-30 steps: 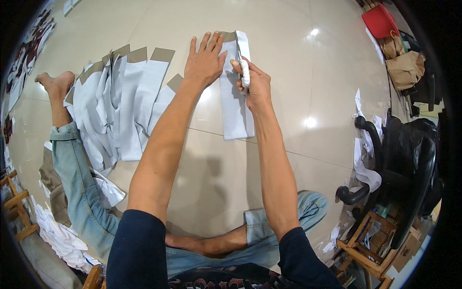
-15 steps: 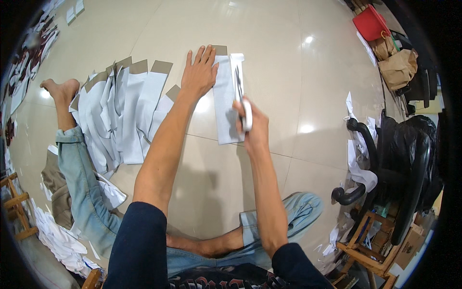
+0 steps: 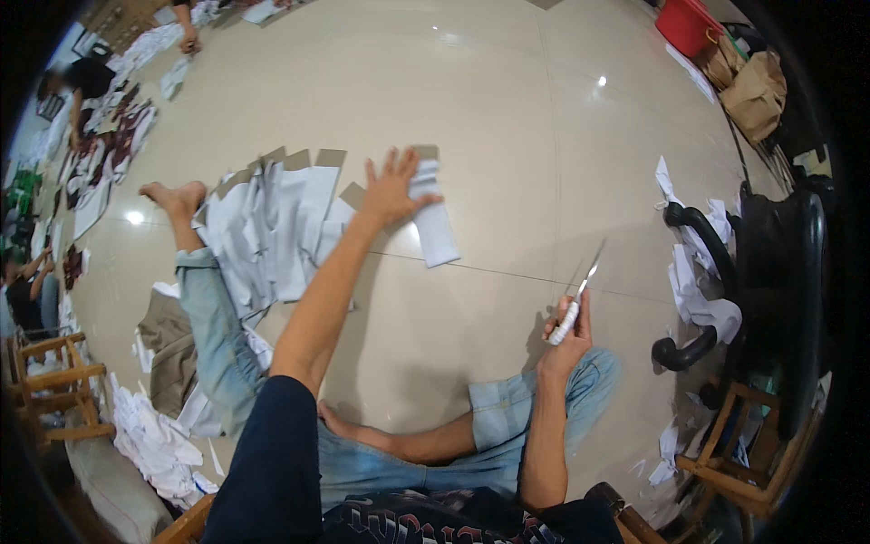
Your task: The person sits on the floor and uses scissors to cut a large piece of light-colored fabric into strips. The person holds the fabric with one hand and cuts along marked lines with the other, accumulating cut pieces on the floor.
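Note:
My left hand (image 3: 391, 195) lies with fingers spread on a long pale grey cloth piece (image 3: 439, 238) that has a brown band at its far end. Under my palm and thumb the cloth is rumpled. My right hand (image 3: 565, 349) is closed around the white-wrapped handle of a pair of scissors (image 3: 589, 274), held away from the cloth to the right. The blades point up and away, slightly parted. Left of my left forearm, several similar grey pieces with brown ends (image 3: 281, 222) overlap in a fanned row on the floor.
Brown cloth (image 3: 172, 340) and white scraps (image 3: 149, 435) lie by my left leg. A black chair (image 3: 779, 299) and wooden stool (image 3: 739, 453) stand at right, with a red tub (image 3: 686, 27) and paper bag (image 3: 757, 95) beyond. Other people (image 3: 91, 77) sit at far left.
My right hand has drawn the scissors away to the right and nearer me. The narrow white strip beside the grey piece no longer shows. My left hand has slid nearer, rumpling the cloth.

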`<action>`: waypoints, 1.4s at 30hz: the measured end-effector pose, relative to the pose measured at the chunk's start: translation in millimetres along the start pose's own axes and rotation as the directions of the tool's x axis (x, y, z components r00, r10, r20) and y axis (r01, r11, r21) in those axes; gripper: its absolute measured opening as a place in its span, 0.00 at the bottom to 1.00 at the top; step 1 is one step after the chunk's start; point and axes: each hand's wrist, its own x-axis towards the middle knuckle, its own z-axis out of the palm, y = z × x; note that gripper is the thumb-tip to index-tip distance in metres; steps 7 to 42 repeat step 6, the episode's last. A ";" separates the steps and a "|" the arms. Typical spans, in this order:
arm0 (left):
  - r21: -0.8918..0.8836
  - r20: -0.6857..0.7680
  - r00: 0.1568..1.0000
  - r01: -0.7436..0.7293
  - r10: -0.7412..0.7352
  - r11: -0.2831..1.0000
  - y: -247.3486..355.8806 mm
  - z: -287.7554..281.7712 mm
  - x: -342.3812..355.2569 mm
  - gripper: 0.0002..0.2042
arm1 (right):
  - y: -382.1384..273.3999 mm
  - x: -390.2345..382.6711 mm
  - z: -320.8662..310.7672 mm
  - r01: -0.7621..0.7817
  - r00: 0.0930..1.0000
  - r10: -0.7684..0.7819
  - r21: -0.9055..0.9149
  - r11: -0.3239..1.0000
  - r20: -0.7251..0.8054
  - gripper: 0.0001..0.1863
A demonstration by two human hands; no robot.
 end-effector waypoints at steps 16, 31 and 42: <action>0.009 -0.095 0.984 -0.152 0.152 0.988 47.9 27.6 -115.2 0.34 | 14.6 -6.1 14.2 -0.188 0.980 0.184 0.055 0.981 0.072 0.29; 0.009 -0.095 0.984 -0.152 0.152 0.988 47.9 27.6 -115.2 0.34 | 14.6 -6.1 14.2 -0.188 0.980 0.184 0.055 0.981 0.072 0.29; 0.009 -0.095 0.984 -0.152 0.152 0.988 47.9 27.6 -115.2 0.34 | 14.6 -6.1 14.2 -0.188 0.980 0.184 0.055 0.981 0.072 0.29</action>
